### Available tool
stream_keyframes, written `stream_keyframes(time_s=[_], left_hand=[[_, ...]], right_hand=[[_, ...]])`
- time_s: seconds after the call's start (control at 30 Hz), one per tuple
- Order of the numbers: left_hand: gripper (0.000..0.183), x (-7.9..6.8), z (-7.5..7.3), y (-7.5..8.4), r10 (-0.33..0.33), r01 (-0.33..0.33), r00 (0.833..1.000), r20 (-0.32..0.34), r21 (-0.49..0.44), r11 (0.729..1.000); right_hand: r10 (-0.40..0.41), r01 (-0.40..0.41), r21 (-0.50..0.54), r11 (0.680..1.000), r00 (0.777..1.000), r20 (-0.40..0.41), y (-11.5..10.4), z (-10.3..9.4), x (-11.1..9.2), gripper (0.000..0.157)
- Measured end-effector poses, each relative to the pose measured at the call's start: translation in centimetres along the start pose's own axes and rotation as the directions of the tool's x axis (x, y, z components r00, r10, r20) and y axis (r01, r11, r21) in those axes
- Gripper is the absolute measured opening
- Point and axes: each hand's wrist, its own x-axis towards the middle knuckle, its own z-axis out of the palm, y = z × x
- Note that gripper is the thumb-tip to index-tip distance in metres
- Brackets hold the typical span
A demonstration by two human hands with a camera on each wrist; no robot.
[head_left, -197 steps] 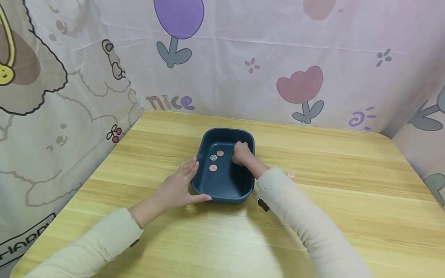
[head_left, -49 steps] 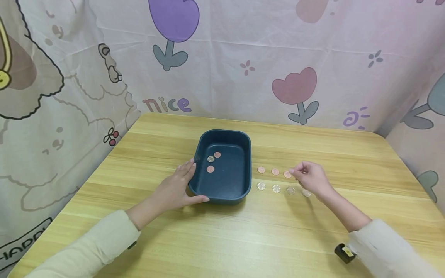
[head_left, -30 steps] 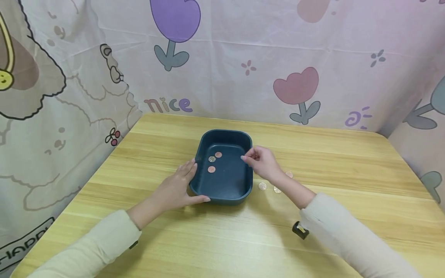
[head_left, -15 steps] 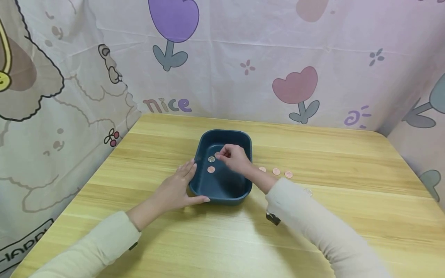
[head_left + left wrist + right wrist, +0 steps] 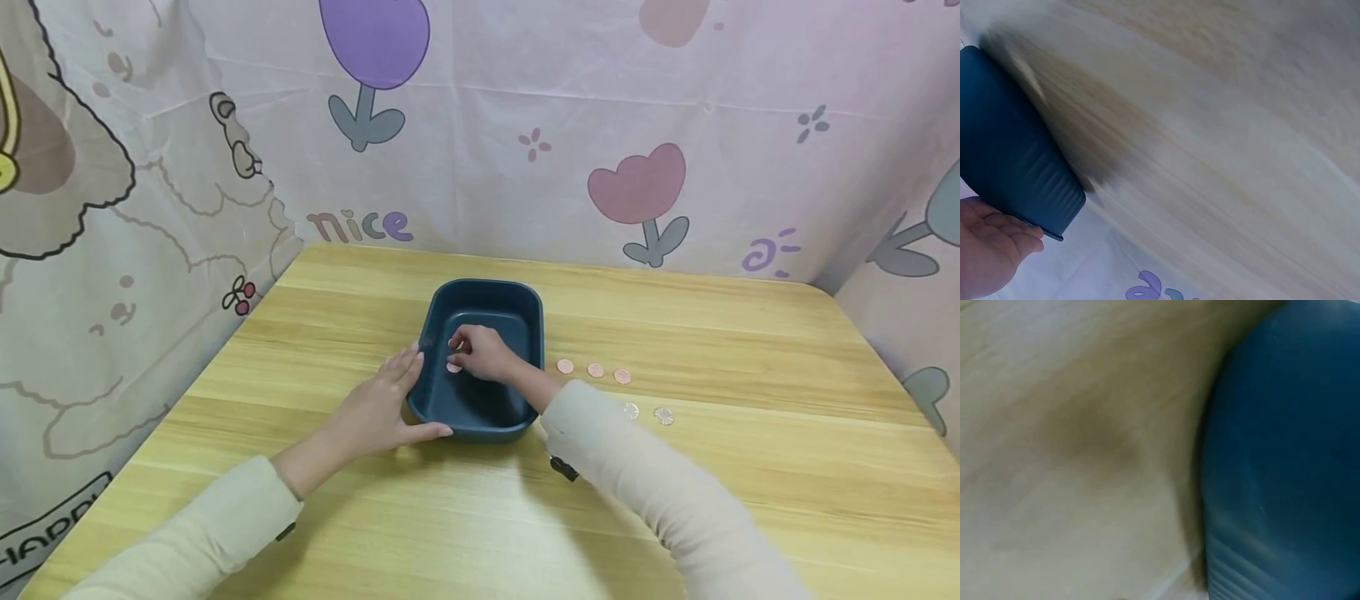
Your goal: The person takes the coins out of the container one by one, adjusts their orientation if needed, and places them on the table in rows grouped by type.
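Observation:
A dark blue rectangular box [image 5: 480, 425] stands on the table in the head view. My left hand [image 5: 382, 400] rests against its left side, fingers along the rim and thumb stretched over the near edge. In the left wrist view the left hand's fingers [image 5: 1004, 234] touch the box rim. My right hand [image 5: 483, 354] reaches down inside the box, thumb and forefinger slightly apart beside a copper-coloured coin [image 5: 453, 367]. Another coin's edge shows at the forefinger; I cannot tell whether the fingers grip it. The right wrist view shows only the box's outer wall [image 5: 1285, 456] and blurred table.
Right of the box lie three copper-coloured coins [image 5: 596, 370] in a row on the wooden table [image 5: 750, 350]. Two paler coins [image 5: 663, 416] show in front of them, beside the right sleeve [image 5: 630, 458], which covers part of that row. A patterned cloth [image 5: 480, 167] hangs behind.
The right hand has gone from the coin rows back into the box, then further left and nearer among the coins there. Coins now lie in two rows on the table. The left hand stays put.

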Motion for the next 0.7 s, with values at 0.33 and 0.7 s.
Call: stream_keyframes(time_s=[0.33,0.7], left_hand=[[0.102,0.0,-0.1,0.0,0.008,-0.008,1.000,-0.005,-0.007,1.000],[0.102,0.0,-0.2,0.1,0.001,-0.001,1.000,-0.005,-0.023,1.000]], right_hand=[[0.008,-0.007,-0.129,0.992,1.000,0.000,0.8,1.1,0.2,0.014],[0.024,-0.021,-0.139,0.990,0.999,0.025,0.8,1.3,0.2,0.022]])
